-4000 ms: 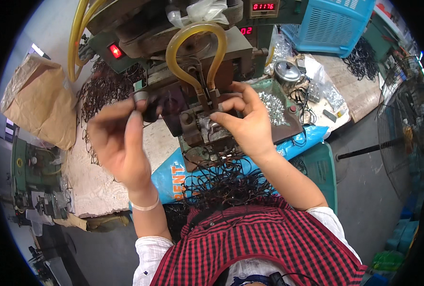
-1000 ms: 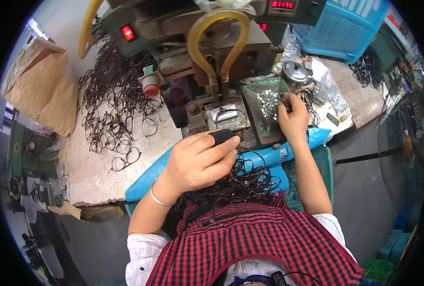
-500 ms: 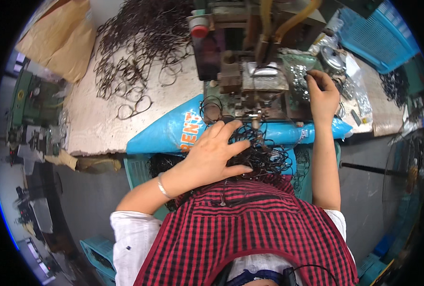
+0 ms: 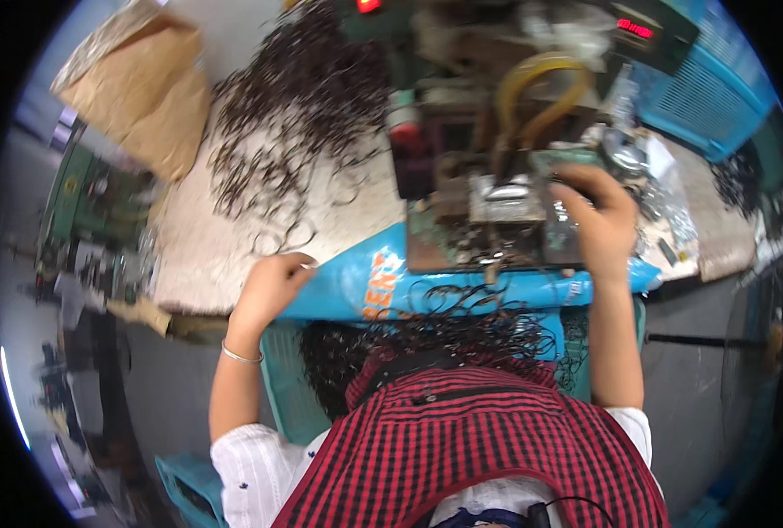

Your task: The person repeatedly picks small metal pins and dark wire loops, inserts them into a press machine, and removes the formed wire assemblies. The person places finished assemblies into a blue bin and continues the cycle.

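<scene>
My left hand (image 4: pixel 272 286) is over the left part of the worktable's front edge, fingers bent and blurred; whether it holds anything cannot be made out. Just beyond it lie loose dark eyeglass frames (image 4: pixel 299 232). My right hand (image 4: pixel 598 211) is closed in a pinch over small shiny metal parts (image 4: pixel 560 220), beside the bench machine (image 4: pixel 507 204). Something tiny and dark may be between its fingertips, too blurred to name. More dark eyeglass frames (image 4: pixel 488 336) are heaped at my lap, against a blue plastic sheet (image 4: pixel 338 286).
A large pile of dark frames (image 4: pixel 312 88) covers the table's back left, beside a brown paper bag (image 4: pixel 140 97). A blue basket (image 4: pixel 704 97) stands at the far right. Yellow tubing (image 4: pixel 541 66) loops over the machine. A teal crate (image 4: pixel 290 387) sits below the table edge.
My left hand has left the heap of frames at my lap and moved left to the table edge. My right hand stays by the metal parts. The whole view has shifted.
</scene>
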`<state>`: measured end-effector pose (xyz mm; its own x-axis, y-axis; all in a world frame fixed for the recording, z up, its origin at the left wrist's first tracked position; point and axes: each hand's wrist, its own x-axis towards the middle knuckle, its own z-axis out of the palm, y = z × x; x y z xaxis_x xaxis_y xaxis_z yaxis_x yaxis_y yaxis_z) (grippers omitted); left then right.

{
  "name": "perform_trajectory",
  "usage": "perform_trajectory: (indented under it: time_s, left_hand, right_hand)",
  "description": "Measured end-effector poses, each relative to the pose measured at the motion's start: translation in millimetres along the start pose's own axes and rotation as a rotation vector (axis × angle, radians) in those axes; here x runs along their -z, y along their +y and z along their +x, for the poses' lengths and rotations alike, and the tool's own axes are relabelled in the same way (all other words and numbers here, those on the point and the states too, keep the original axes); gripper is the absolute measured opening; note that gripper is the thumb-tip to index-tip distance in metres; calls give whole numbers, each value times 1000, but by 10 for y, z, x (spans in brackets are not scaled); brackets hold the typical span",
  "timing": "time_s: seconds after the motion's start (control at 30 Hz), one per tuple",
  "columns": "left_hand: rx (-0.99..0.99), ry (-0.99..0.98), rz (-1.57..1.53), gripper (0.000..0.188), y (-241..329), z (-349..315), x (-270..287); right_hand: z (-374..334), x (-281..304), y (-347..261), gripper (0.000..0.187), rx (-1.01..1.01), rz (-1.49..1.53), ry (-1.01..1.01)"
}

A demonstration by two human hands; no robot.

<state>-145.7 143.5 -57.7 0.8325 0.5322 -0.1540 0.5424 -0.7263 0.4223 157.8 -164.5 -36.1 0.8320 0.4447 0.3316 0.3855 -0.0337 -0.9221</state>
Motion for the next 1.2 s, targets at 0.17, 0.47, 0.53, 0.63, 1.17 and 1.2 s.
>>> perform_trajectory:
  time_s: [0.17, 0.47, 0.53, 0.63, 1.17, 1.2]
  left_hand:
    - [62, 533, 221, 31, -1038, 301, -888]
    - [93, 885, -1145, 8, -405, 816, -647]
    - [152, 918, -1476, 5, -334, 837, -567]
    - [14, 953, -1464, 6, 236, 641, -395]
    - [-1344, 553, -75, 18, 1904, 571, -225]
    - [-1341, 550, -97, 18, 1888, 582, -246]
  right_hand:
    - [73, -440, -109, 47, -63, 196, -79]
    - [46, -520, -180, 59, -116, 334, -29]
    - [16, -594, -217, 61, -114, 423, -31]
    - [-23, -633, -311, 59, -26, 350, 21]
    - [18, 273, 1056, 17, 185, -881, 165]
    - [31, 260, 1064, 16, 209, -891, 166]
